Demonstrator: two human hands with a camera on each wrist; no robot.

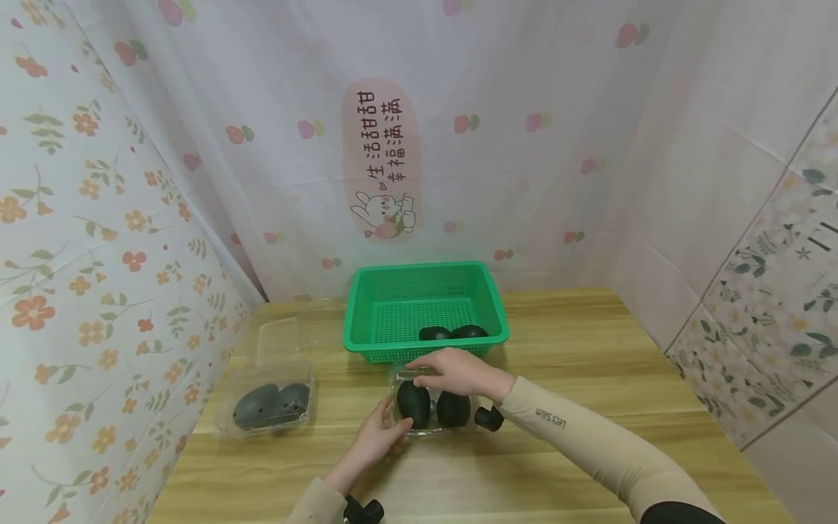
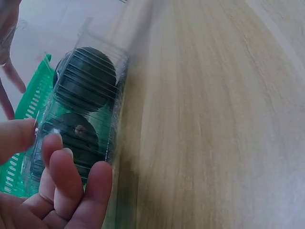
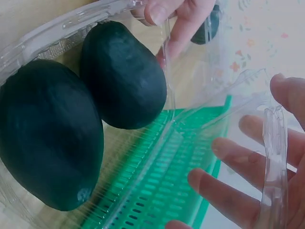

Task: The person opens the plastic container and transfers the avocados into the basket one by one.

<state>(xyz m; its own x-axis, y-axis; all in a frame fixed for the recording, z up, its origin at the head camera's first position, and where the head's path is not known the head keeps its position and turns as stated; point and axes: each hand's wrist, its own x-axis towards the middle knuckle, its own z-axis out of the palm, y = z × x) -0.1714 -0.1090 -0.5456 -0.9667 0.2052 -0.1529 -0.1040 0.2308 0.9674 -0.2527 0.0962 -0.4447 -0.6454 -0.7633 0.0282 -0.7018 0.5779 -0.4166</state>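
An open clear plastic clamshell box (image 1: pixel 435 432) lies on the table in front of the basket, with two dark green avocados (image 3: pixel 121 76) side by side in it. My left hand (image 1: pixel 380 437) grips the box's left end, its thumb over the rim and its fingers along the outer wall. At the back, my right hand (image 1: pixel 458 372) holds the raised clear lid (image 3: pixel 275 167) by its edge, between thumb and fingers. In the right wrist view, both avocados show unobstructed, with the lid tilted up beside the green basket (image 1: pixel 406 311).
More avocados (image 1: pixel 469 332) lie at the basket's front right. On the left stands another clear box (image 1: pixel 225 426) holding dark avocados (image 1: pixel 262 409), with clear plastic (image 1: pixel 278 342) behind it. Curtains (image 1: pixel 511 196) close off the wooden table's (image 1: pixel 576 451) back and sides.
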